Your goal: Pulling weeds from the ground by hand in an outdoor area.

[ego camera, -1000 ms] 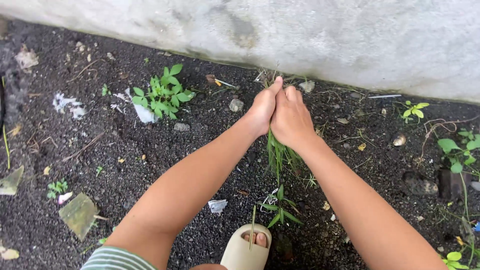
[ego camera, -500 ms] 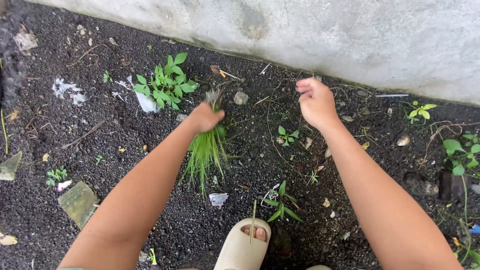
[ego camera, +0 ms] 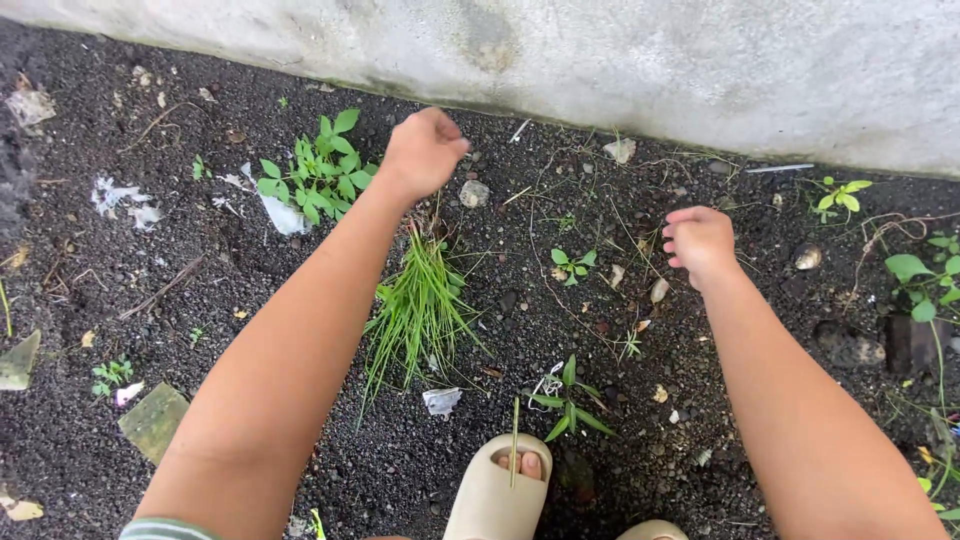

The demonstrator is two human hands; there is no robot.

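Evidently the weeding is between pulls: a tuft of grass lies loose on the dark, gritty soil under the left forearm, its thin blades fanned toward the pale slide sandal, while the left hand is curled shut and empty near the rough concrete wall. Judging by this, the next pull calls for a firm pinch low on a stem, perhaps the broad-leaved weed just beside that hand or the small seedling near the right hand, which hovers loosely curled, holding nothing.
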